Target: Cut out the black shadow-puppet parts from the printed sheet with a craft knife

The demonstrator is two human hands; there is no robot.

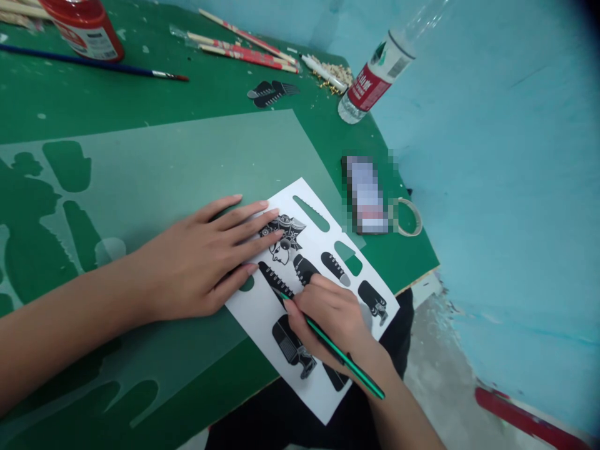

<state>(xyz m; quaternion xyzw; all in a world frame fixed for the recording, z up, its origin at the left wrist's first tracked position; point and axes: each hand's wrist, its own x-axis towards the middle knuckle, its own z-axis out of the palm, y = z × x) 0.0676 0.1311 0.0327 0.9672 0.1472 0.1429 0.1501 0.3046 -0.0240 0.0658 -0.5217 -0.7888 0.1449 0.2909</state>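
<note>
A white printed sheet point(323, 409) lies at an angle near the table's front edge, bearing black-and-white figure parts such as a masked head point(281, 244) and several dark limb shapes. Some shapes are cut out of it, leaving holes. My left hand point(201, 256) rests flat on the sheet's upper left side, fingers spread. In my right hand point(330, 312) is a slim green craft knife point(344, 359), gripped like a pen. Its tip touches down beside a black strip with a laddered edge point(276, 278); the exact contact point is partly hidden by my fingers.
Under the sheet spreads a translucent plastic sheet point(210, 150) with cut-outs, on a green table point(154, 100). Around it are a phone point(368, 194), a tape roll point(407, 217), a water bottle point(370, 81), cut black pieces point(272, 92), wrapped chopsticks point(248, 53), a paintbrush point(94, 61) and a red bottle point(87, 31).
</note>
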